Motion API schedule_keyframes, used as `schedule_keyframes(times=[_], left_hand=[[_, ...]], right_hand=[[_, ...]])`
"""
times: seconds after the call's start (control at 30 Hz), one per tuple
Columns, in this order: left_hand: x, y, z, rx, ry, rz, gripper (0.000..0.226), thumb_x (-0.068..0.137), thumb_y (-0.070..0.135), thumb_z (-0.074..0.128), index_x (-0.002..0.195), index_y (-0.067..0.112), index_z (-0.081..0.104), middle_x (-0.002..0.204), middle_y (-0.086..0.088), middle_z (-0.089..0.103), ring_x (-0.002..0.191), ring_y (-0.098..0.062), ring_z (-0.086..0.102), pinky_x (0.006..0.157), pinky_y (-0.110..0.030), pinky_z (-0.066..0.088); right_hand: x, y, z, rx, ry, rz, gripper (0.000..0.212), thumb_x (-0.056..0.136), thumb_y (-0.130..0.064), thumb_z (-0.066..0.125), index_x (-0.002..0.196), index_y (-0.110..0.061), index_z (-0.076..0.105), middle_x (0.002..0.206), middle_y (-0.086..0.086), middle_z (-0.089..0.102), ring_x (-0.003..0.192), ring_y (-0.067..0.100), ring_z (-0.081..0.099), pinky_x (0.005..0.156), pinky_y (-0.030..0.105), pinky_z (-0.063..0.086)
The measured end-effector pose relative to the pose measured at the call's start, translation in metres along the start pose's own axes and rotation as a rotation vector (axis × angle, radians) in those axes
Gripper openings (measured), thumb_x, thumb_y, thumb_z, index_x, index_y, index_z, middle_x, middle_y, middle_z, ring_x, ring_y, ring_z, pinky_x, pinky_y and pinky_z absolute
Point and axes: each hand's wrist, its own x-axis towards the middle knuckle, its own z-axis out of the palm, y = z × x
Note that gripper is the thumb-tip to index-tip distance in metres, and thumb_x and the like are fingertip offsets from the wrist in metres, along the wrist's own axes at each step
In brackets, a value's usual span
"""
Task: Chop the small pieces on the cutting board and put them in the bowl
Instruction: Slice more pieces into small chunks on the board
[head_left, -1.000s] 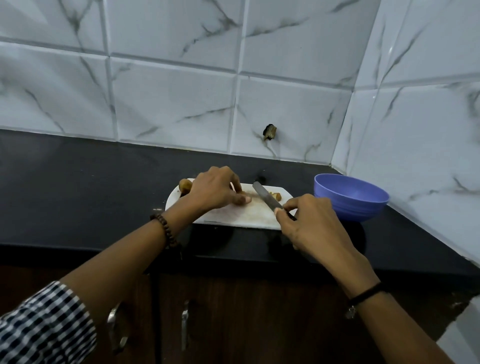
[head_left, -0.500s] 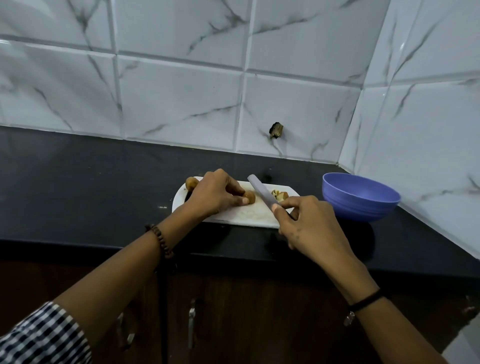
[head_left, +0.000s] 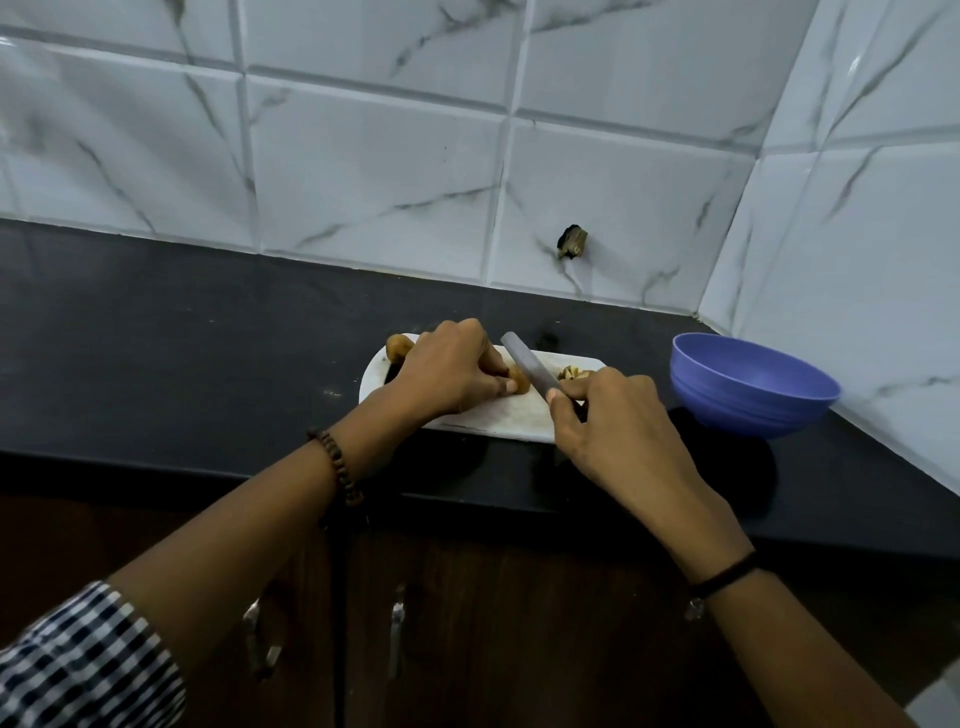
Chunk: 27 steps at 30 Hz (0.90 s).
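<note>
A white cutting board (head_left: 493, 418) lies on the black counter. My left hand (head_left: 449, 371) pinches a small brown piece (head_left: 519, 378) on the board. My right hand (head_left: 608, 423) grips a knife (head_left: 527, 364) by its handle; the blade slants up and left, right beside the held piece. Another brown piece (head_left: 399, 347) sits at the board's far left corner. A little heap of chopped bits (head_left: 571, 372) lies at the far right of the board. The blue bowl (head_left: 750, 387) stands to the right of the board; no pieces show inside it.
The black counter (head_left: 182, 338) runs left and back to a tiled wall, which turns a corner just behind the bowl. A dark stub (head_left: 571, 241) sticks out of the wall. Below the counter edge are dark wooden cabinet doors with metal handles (head_left: 396, 629).
The knife blade has lifted and shifted left, close to the piece my left hand pinches. The camera has tilted slightly; both hands stay over the board.
</note>
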Motion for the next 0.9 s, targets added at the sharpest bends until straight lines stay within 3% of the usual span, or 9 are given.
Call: schedule_keyframes(times=[0.17, 0.23, 0.33, 0.43, 0.57, 0.63, 0.7, 0.83, 0.9], left_hand=[[0.000, 0.000, 0.004, 0.027, 0.016, -0.021, 0.025, 0.087, 0.045, 0.067, 0.099, 0.027, 0.079, 0.098, 0.003, 0.073, 0.100, -0.016, 0.062, 0.075, -0.027, 0.023], [-0.001, 0.002, 0.003, 0.065, 0.018, -0.010, 0.025, 0.088, 0.045, 0.065, 0.099, 0.028, 0.079, 0.098, 0.003, 0.072, 0.100, -0.016, 0.062, 0.065, -0.026, 0.024], [0.000, 0.003, 0.005, 0.091, 0.033, -0.002, 0.023, 0.088, 0.042, 0.064, 0.096, 0.026, 0.080, 0.094, 0.001, 0.071, 0.098, -0.018, 0.063, 0.056, -0.025, 0.025], [0.002, 0.001, 0.008, 0.067, 0.029, -0.015, 0.022, 0.085, 0.037, 0.065, 0.091, 0.021, 0.080, 0.074, 0.000, 0.067, 0.089, -0.022, 0.064, 0.068, -0.028, 0.035], [0.004, 0.000, 0.008, 0.066, 0.047, -0.010, 0.022, 0.086, 0.038, 0.067, 0.084, 0.021, 0.080, 0.053, 0.007, 0.048, 0.070, -0.017, 0.051, 0.069, -0.029, 0.035], [0.004, 0.000, 0.009, 0.075, 0.041, -0.003, 0.019, 0.086, 0.038, 0.068, 0.089, 0.023, 0.079, 0.063, 0.008, 0.059, 0.077, -0.016, 0.057, 0.073, -0.030, 0.038], [0.004, -0.003, 0.011, 0.059, 0.023, -0.006, 0.023, 0.086, 0.040, 0.068, 0.099, 0.024, 0.077, 0.091, 0.005, 0.072, 0.095, -0.017, 0.064, 0.083, -0.034, 0.048], [0.005, -0.004, 0.015, 0.043, -0.046, -0.001, 0.038, 0.091, 0.041, 0.062, 0.125, 0.026, 0.065, 0.114, 0.005, 0.070, 0.114, -0.019, 0.059, 0.098, -0.043, 0.047], [0.007, -0.004, 0.016, 0.052, -0.064, 0.014, 0.032, 0.091, 0.038, 0.061, 0.120, 0.027, 0.068, 0.114, 0.004, 0.070, 0.111, -0.020, 0.059, 0.096, -0.046, 0.047]], right_hand=[[0.004, -0.018, -0.002, -0.177, -0.029, -0.016, 0.024, 0.101, -0.026, 0.045, 0.111, -0.012, 0.062, 0.102, 0.009, 0.057, 0.096, 0.030, 0.060, 0.068, 0.031, 0.037], [0.003, -0.028, 0.000, -0.230, -0.050, -0.042, 0.020, 0.101, -0.018, 0.045, 0.113, -0.012, 0.060, 0.114, 0.010, 0.059, 0.107, 0.031, 0.059, 0.070, 0.031, 0.036], [0.000, -0.035, -0.001, -0.255, -0.082, -0.059, 0.022, 0.100, -0.010, 0.045, 0.117, -0.010, 0.058, 0.116, 0.009, 0.060, 0.101, 0.028, 0.062, 0.068, 0.031, 0.037], [-0.007, -0.035, -0.004, -0.247, -0.156, -0.057, 0.026, 0.099, -0.012, 0.049, 0.124, -0.010, 0.055, 0.118, 0.010, 0.057, 0.100, 0.026, 0.062, 0.069, 0.031, 0.040], [-0.021, -0.029, -0.012, -0.271, -0.216, -0.060, 0.022, 0.101, -0.023, 0.049, 0.119, -0.012, 0.054, 0.110, 0.007, 0.054, 0.099, 0.025, 0.061, 0.070, 0.031, 0.040], [-0.024, -0.026, -0.019, -0.282, -0.204, -0.074, 0.022, 0.101, -0.025, 0.049, 0.119, -0.014, 0.054, 0.104, 0.005, 0.051, 0.097, 0.024, 0.060, 0.069, 0.031, 0.038], [-0.027, -0.024, -0.025, -0.284, -0.216, -0.085, 0.021, 0.101, -0.025, 0.050, 0.118, -0.014, 0.055, 0.095, 0.002, 0.043, 0.091, 0.022, 0.059, 0.068, 0.031, 0.041], [-0.032, -0.014, -0.033, -0.261, -0.214, -0.107, 0.016, 0.100, -0.026, 0.051, 0.104, -0.014, 0.062, 0.090, 0.003, 0.054, 0.081, 0.020, 0.062, 0.072, 0.035, 0.053], [-0.033, -0.007, -0.037, -0.243, -0.224, -0.089, 0.018, 0.100, -0.029, 0.051, 0.102, -0.013, 0.061, 0.086, 0.003, 0.054, 0.076, 0.019, 0.060, 0.069, 0.034, 0.052]])
